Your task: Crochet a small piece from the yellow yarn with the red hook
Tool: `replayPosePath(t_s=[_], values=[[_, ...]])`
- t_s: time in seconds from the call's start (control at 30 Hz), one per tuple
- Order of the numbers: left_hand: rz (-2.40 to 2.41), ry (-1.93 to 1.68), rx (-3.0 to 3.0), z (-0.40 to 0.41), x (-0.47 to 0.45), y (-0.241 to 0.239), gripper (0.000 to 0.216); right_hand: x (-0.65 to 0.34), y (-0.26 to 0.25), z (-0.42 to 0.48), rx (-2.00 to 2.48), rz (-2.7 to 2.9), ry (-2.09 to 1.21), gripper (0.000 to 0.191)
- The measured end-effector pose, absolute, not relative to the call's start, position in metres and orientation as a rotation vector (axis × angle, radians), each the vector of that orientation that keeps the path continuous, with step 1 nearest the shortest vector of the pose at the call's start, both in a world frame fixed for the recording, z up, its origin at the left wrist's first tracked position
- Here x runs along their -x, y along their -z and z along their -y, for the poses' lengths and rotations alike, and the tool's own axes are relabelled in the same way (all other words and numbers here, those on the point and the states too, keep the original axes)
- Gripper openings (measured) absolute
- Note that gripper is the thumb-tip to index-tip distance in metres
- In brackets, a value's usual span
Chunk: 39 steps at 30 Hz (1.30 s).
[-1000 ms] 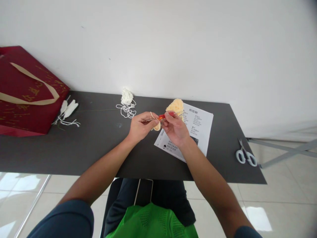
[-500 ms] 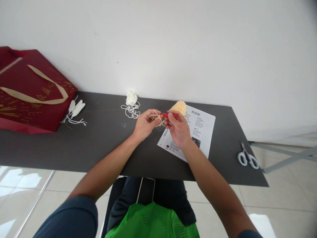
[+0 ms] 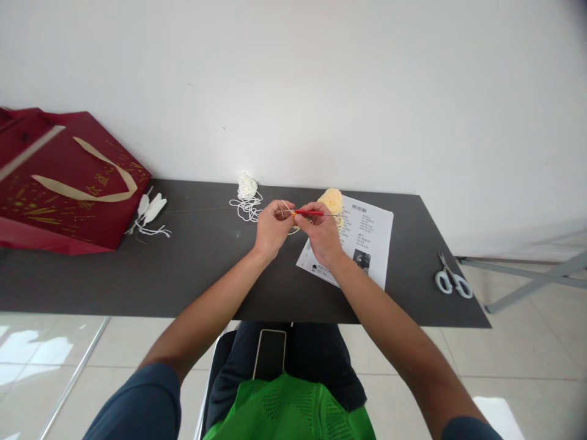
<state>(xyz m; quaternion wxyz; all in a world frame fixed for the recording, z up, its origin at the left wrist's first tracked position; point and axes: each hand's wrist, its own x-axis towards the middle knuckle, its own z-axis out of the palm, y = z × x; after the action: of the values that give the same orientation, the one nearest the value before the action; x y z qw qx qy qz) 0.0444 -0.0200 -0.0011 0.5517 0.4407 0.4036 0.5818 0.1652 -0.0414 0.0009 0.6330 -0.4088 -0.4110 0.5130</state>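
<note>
My right hand (image 3: pixel 324 237) is closed on the red handle of a crochet hook (image 3: pixel 315 212), whose thin metal end sticks out to the right. Pinched close beside it, my left hand (image 3: pixel 270 229) grips pale yellow yarn (image 3: pixel 287 205), with a strand running over its fingers. Between the fingertips the two hands nearly meet at a small bit of yarn work, mostly hidden, with a spot of orange on it. Just behind my right hand rests a pale yellow yarn ball (image 3: pixel 331 198). A printed sheet (image 3: pixel 376 229) lies partly under that hand and the ball.
White yarn (image 3: pixel 247 186) lies loosely tangled at the table's back edge. Small white pieces with loose tails (image 3: pixel 153 209) sit by a dark red gift bag (image 3: pixel 77 183) at left. Scissors (image 3: pixel 452 281) lie near the right edge of the dark table (image 3: pixel 192 269). A phone (image 3: pixel 270 354) rests on my lap.
The hook has shifted slightly left, and my right hand has come closer to my left. More of its red handle shows. The whole view has turned a little to the left.
</note>
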Motion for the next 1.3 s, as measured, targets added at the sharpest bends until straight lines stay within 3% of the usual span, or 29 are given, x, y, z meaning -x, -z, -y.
replayPosePath(t_s=[0.2,0.73,1.3], values=[[-1.018,-1.294,-0.968,0.012,-0.037,-0.008,0.032,-0.164,0.007,0.027,0.888,0.853,-1.258,0.029],[-0.959,-1.206,-1.049,-0.001,-0.03,0.016,0.04,-0.172,0.03,0.023,1.11,0.999,-1.01,0.022],[-0.627,-1.113,-1.041,0.01,-0.02,0.009,0.047,-0.18,0.011,0.032,0.835,0.652,-1.497,0.04]])
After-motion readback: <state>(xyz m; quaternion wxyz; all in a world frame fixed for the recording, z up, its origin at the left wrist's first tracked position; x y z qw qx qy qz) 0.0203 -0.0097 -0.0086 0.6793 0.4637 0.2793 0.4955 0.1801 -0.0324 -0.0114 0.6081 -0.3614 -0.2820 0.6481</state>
